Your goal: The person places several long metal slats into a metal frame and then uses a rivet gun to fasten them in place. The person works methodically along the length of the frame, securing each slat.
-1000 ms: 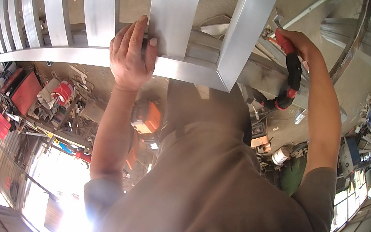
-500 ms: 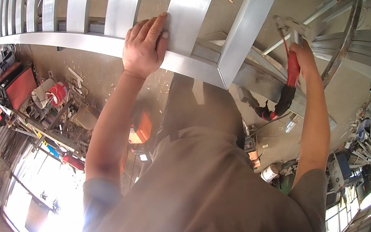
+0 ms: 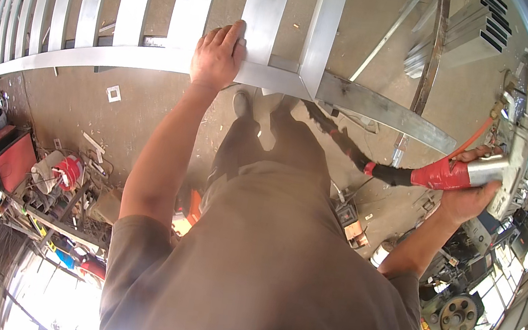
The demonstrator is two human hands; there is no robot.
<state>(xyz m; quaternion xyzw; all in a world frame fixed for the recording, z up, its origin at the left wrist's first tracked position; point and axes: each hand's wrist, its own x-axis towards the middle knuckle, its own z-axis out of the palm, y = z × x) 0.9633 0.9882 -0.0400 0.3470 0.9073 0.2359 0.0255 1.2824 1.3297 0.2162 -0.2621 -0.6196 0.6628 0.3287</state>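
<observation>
Slatted frame (image 3: 194, 4) sitting front-left, left hand (image 3: 219, 56) resting on its near rail (image 3: 123, 56). Right hand (image 3: 470, 201) holding tool (image 3: 517, 162) far right. Tube stack (image 3: 464, 34) lying front-right, beyond beam (image 3: 388, 112).

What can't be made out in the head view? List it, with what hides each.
Head view, slatted metal frame: far end, cut off by the upper edge.
Head view, left hand: palm, hidden by the hand's own back.
Head view, right hand: most of the palm, hidden by the tool it grips.
Head view, bright opening: most of the outside, washed out by glare.
</observation>
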